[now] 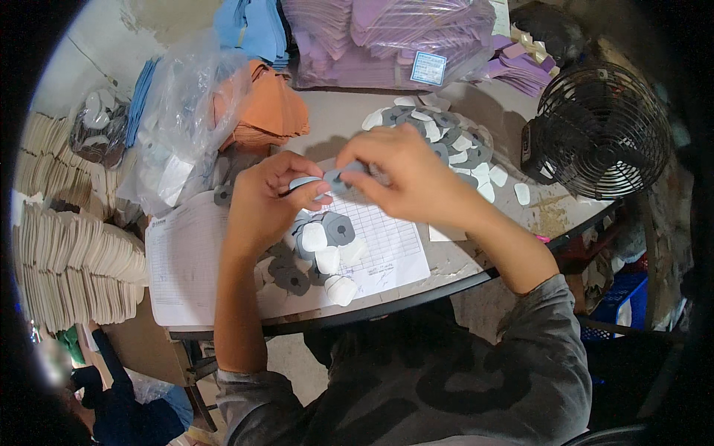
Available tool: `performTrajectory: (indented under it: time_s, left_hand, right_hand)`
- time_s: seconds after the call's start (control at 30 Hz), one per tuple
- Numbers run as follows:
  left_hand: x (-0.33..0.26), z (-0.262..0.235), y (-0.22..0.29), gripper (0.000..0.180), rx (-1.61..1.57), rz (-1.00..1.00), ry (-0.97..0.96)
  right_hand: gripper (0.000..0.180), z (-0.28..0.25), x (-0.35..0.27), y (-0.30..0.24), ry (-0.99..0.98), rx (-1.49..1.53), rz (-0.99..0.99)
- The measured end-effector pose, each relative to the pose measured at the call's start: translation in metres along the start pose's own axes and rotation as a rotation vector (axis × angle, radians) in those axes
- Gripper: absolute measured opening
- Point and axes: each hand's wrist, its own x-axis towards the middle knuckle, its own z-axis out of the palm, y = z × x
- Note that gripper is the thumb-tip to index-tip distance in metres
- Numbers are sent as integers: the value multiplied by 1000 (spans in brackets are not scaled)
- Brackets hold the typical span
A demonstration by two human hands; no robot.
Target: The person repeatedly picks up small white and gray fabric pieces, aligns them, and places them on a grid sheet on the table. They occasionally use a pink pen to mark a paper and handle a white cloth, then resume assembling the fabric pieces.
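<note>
Above the middle of the table, my left hand [256, 197] pinches a pale grey-blue flat piece [303, 181] between thumb and fingers. Close beside it, my right hand [409, 175], slightly blurred, grips a grey foam piece [338, 181] with thumb and forefinger. The two pieces almost meet; whether they touch I cannot tell. Under my hands lies a loose heap of grey foam pieces [340, 230] with slotted holes, mixed with rounded white pieces [327, 260]. The heap rests on printed paper sheets [398, 256]. A larger pile of grey and white pieces [446, 126] spreads beyond my right hand.
A black fan [602, 130] stands at the right edge. At the back are a plastic bag of purple sheets [387, 33], orange sheets [268, 108] and a clear bag [182, 111]. Stacked cream sheets [78, 267] line the left. Another person [137, 412] is at lower left.
</note>
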Motion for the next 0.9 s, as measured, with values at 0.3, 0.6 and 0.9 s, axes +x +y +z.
performTrajectory:
  time_s: [0.3, 0.6, 0.9]
  left_hand:
    - [-4, -23, 4, 8, 327, 132, 187]
    - [-3, -28, -3, 13, 503, 263, 181]
    - [-2, -25, -11, 17, 391, 235, 148]
  right_hand:
    - [23, -66, -1, 43, 142, -544, 338]
    - [53, 25, -27, -13, -306, -269, 11]
    - [70, 35, -24, -13, -324, 5, 101]
